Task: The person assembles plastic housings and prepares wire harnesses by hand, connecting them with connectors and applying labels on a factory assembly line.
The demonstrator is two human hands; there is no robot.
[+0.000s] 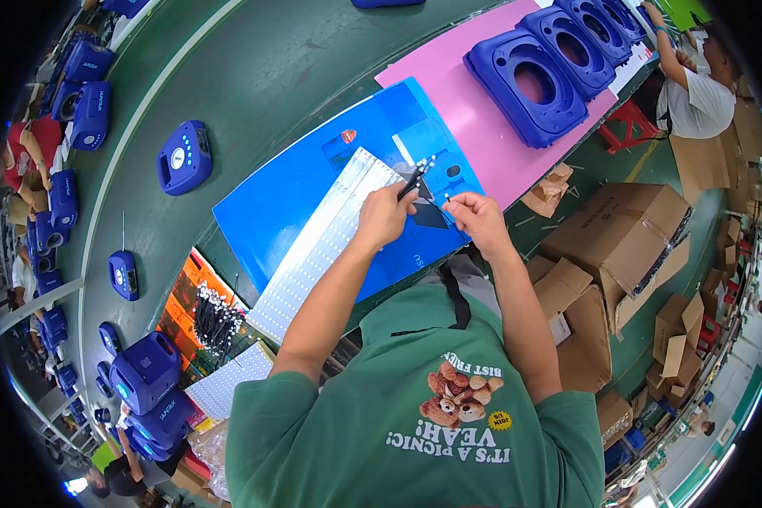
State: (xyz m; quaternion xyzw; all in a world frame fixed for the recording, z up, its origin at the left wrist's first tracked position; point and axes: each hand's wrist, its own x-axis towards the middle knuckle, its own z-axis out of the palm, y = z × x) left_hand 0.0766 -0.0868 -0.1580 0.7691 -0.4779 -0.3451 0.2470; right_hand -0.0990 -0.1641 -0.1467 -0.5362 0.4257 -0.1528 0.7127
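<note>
Black wire bundle [413, 176] is over the counter [262, 110], toward its near edge, left fingers [405, 201] wrapped round it, right fingers [464, 203] pinching a tiny white tip [447, 197]; imo a slack left grip could spill strands

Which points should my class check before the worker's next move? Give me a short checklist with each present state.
1. Left hand holds the bunch of black wires: ok.
2. Right hand pinches a small white-tipped piece: ok, though too small to name.
3. Dotted white board lies on the blue sheet: ok, its lower end juts past the edge.
4. View of the board unobstructed: not ok, the left forearm crosses over part of it.
5. Left forearm off the board's surface: cannot tell from this angle.
6. More wires nearby: ok, a wire pile lies at the left.
</note>
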